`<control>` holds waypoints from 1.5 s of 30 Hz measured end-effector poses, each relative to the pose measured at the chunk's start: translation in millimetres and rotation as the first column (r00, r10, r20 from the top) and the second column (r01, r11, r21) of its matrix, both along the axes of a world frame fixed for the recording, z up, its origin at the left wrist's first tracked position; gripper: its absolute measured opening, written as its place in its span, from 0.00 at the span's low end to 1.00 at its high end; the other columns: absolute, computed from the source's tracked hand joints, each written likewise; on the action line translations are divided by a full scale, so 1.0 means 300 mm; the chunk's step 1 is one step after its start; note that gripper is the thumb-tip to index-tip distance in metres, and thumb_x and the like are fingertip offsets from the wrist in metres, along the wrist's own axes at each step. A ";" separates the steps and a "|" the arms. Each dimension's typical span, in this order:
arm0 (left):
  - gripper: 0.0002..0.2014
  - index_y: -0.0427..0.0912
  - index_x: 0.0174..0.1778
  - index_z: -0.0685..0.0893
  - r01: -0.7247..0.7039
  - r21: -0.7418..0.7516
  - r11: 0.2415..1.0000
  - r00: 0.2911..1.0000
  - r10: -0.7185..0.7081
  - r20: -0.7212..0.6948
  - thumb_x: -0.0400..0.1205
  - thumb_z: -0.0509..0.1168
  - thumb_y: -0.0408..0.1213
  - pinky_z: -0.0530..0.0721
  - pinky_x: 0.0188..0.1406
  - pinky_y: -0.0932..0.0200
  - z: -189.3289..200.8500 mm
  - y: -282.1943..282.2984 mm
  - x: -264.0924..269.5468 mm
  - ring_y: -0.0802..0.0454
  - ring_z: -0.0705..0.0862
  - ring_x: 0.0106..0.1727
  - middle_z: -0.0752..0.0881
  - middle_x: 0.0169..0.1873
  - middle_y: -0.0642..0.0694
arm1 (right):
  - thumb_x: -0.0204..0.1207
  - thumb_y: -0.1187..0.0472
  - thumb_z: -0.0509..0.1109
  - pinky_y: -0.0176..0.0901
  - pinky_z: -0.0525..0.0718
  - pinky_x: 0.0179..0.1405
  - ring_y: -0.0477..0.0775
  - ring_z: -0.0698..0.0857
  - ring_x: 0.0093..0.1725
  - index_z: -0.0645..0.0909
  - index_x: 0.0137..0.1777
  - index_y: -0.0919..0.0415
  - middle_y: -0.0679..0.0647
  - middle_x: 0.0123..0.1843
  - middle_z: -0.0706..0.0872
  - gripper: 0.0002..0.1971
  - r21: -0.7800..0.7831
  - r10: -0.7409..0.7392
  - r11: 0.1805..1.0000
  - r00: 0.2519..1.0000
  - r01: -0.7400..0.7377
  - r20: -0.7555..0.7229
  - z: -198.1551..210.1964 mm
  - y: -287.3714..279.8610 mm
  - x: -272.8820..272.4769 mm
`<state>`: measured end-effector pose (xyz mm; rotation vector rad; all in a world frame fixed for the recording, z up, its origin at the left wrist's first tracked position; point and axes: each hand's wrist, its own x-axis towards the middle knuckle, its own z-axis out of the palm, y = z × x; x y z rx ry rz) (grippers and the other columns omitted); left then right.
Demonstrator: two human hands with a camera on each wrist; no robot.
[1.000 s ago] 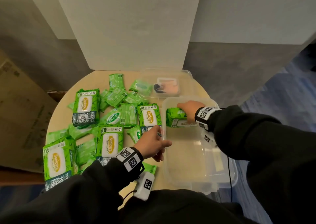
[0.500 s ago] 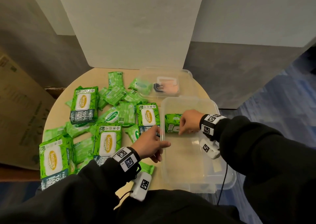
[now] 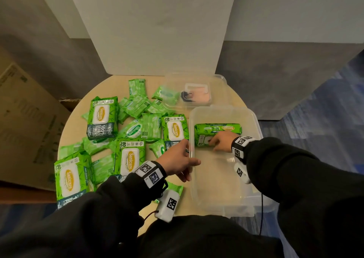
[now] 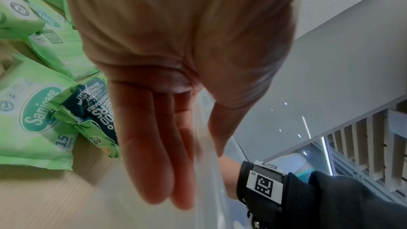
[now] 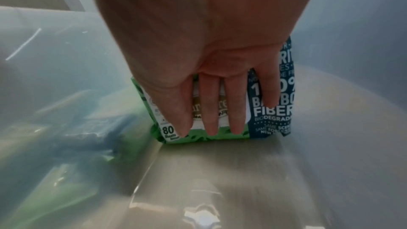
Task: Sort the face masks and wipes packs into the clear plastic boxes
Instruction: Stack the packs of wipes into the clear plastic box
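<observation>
Your right hand (image 5: 209, 69) is down inside the big clear box (image 3: 254, 119), fingers (image 5: 211, 111) straight and spread flat against the front of a large green wipes pack (image 3: 217, 129), pressing it rather than gripping it. That pack stands on its long edge near the box's far wall, soft crinkly plastic with a white lid label and a dark blue panel. It's the only thing in that box.

Your left hand (image 3: 177, 162) is relaxed with loosely extended fingers (image 4: 154, 154) at the box's left rim, thumb over the edge on the inside, fingers outside against the wall; can't tell how firmly it's holding.

The box is translucent, smooth, rectangular with rounded corners. Behind it sits a second clear box (image 3: 220, 80) with a small lidded container (image 3: 197, 96) inside. The round wooden bench (image 3: 78, 118) is covered in more green packs (image 3: 130, 157), large and small.
</observation>
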<state>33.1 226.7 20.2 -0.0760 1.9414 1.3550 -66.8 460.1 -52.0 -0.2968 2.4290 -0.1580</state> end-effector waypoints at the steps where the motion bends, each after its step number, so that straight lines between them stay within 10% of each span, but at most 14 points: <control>1: 0.19 0.39 0.61 0.67 -0.006 0.005 1.000 1.000 0.006 0.000 0.85 0.73 0.35 0.89 0.27 0.45 -0.003 0.001 0.000 0.36 0.88 0.28 0.86 0.33 0.35 | 0.77 0.53 0.77 0.43 0.80 0.71 0.53 0.84 0.68 0.84 0.73 0.44 0.46 0.71 0.87 0.23 -0.009 -0.008 1.000 1.000 0.009 0.019 -0.008 0.001 0.003; 6: 0.21 0.39 0.59 0.68 -0.071 0.053 0.996 0.997 0.069 0.026 0.83 0.75 0.35 0.88 0.25 0.49 -0.013 0.007 0.012 0.37 0.88 0.27 0.86 0.31 0.36 | 0.78 0.53 0.77 0.37 0.78 0.64 0.51 0.85 0.67 0.86 0.71 0.50 0.48 0.69 0.88 0.21 -0.074 0.015 0.997 0.999 -0.013 0.037 0.020 0.002 0.006; 11: 0.26 0.37 0.61 0.73 -0.109 0.079 0.991 0.992 0.103 0.073 0.81 0.78 0.48 0.87 0.28 0.53 -0.026 -0.052 0.009 0.40 0.89 0.33 0.88 0.35 0.36 | 0.76 0.52 0.78 0.38 0.80 0.43 0.43 0.88 0.38 0.95 0.45 0.50 0.45 0.40 0.94 0.05 -0.292 -0.107 0.952 0.994 0.092 -0.035 0.140 -0.043 0.028; 16: 0.18 0.41 0.56 0.84 -0.360 -0.043 0.932 0.925 0.350 -0.145 0.80 0.78 0.48 0.82 0.32 0.57 -0.055 -0.289 -0.050 0.50 0.86 0.36 0.91 0.38 0.45 | 0.79 0.62 0.76 0.43 0.81 0.24 0.55 0.77 0.26 0.90 0.41 0.63 0.56 0.27 0.81 0.07 -0.744 -0.525 0.491 0.835 0.454 0.163 0.306 -0.177 0.111; 22: 0.14 0.48 0.57 0.85 -0.642 -0.230 0.732 0.749 0.534 -0.392 0.79 0.78 0.44 0.88 0.51 0.45 -0.128 -0.632 -0.053 0.46 0.87 0.50 0.88 0.49 0.46 | 0.79 0.60 0.77 0.53 0.92 0.36 0.57 0.89 0.40 0.85 0.60 0.66 0.60 0.42 0.88 0.13 -0.642 -0.371 0.113 0.632 0.758 0.681 0.349 -0.489 0.218; 27: 0.30 0.43 0.76 0.78 -0.523 -0.421 0.741 0.849 0.494 -0.186 0.80 0.77 0.49 0.86 0.66 0.41 -0.225 -0.752 0.004 0.42 0.86 0.62 0.85 0.68 0.39 | 0.82 0.58 0.74 0.69 0.85 0.64 0.58 0.84 0.59 0.81 0.64 0.59 0.58 0.60 0.86 0.13 -0.398 -0.420 0.239 0.464 0.886 0.780 0.201 -0.761 0.280; 31: 0.37 0.38 0.82 0.73 -0.393 -0.458 0.797 0.902 0.431 -0.024 0.81 0.76 0.51 0.89 0.59 0.44 -0.264 -0.732 0.050 0.41 0.86 0.62 0.82 0.72 0.38 | 0.82 0.56 0.75 0.71 0.86 0.58 0.67 0.80 0.72 0.77 0.74 0.64 0.67 0.76 0.78 0.23 -0.245 -0.576 0.347 0.412 0.905 0.706 0.085 -0.896 0.329; 38: 0.16 0.43 0.39 0.84 -0.411 -0.286 0.866 0.902 0.431 0.009 0.69 0.86 0.40 0.88 0.45 0.53 -0.263 -0.738 0.065 0.45 0.88 0.42 0.89 0.37 0.46 | 0.81 0.59 0.74 0.71 0.88 0.50 0.64 0.86 0.50 0.75 0.73 0.60 0.60 0.58 0.83 0.22 -0.229 -0.582 0.248 0.334 0.941 0.741 0.069 -0.964 0.345; 41: 0.29 0.42 0.56 0.89 -0.415 -0.110 0.903 0.909 0.416 -0.019 0.62 0.89 0.45 0.91 0.57 0.44 -0.211 -0.728 0.032 0.44 0.93 0.50 0.94 0.48 0.45 | 0.81 0.62 0.69 0.66 0.89 0.49 0.64 0.86 0.49 0.80 0.57 0.59 0.59 0.50 0.82 0.07 -0.211 -0.487 0.098 0.232 0.973 0.842 0.108 -0.952 0.355; 45: 0.48 0.53 0.77 0.73 -0.218 -0.188 0.958 0.967 0.186 -0.174 0.62 0.88 0.48 0.89 0.55 0.51 -0.123 -0.717 -0.012 0.49 0.89 0.58 0.88 0.63 0.50 | 0.80 0.68 0.65 0.68 0.88 0.54 0.61 0.86 0.46 0.80 0.49 0.62 0.56 0.41 0.85 0.03 -0.317 -0.522 0.068 0.304 0.946 0.797 0.158 -0.925 0.350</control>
